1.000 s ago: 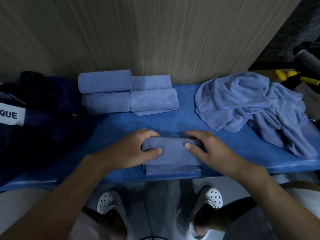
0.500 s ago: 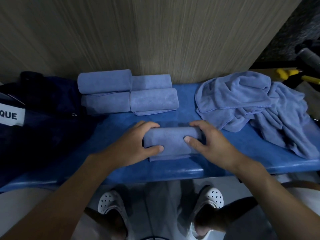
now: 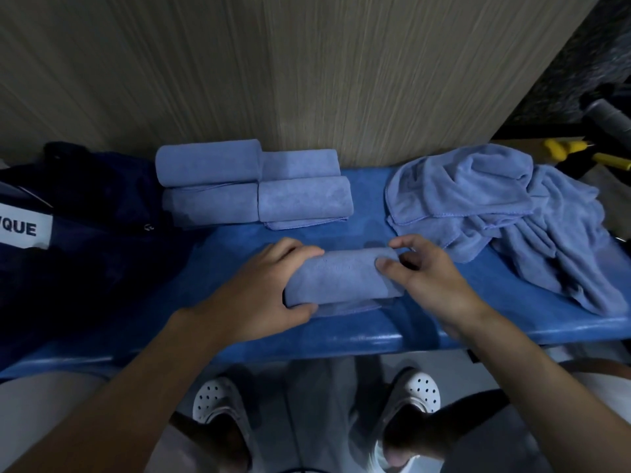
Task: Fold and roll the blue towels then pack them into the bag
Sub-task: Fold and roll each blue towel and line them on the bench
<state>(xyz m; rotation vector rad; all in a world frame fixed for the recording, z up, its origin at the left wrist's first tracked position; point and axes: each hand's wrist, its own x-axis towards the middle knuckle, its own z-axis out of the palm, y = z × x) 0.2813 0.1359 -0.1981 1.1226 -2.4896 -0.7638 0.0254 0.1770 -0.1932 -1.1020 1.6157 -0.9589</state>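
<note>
A rolled blue towel (image 3: 341,278) lies crosswise on the blue bench (image 3: 218,264) in front of me, its loose end showing along the near side. My left hand (image 3: 263,288) grips the roll's left end, fingers over the top and thumb under the near edge. My right hand (image 3: 423,271) is at the right end, thumb and fingers pinching the roll's edge. Several rolled towels (image 3: 252,186) are stacked at the back by the wall. A heap of unfolded blue towels (image 3: 505,213) lies at the right. The dark navy bag (image 3: 78,233) sits at the left.
A wood-grain wall panel (image 3: 307,80) stands right behind the bench. Yellow-handled tools (image 3: 580,153) lie beyond the heap at the far right. The bench's front edge runs just below my wrists, with my white shoes (image 3: 218,401) on the floor beneath.
The folded towel has been rolled away from me into a full roll. Both hands moved forward with it, and my right hand has shifted to pinching the right end.
</note>
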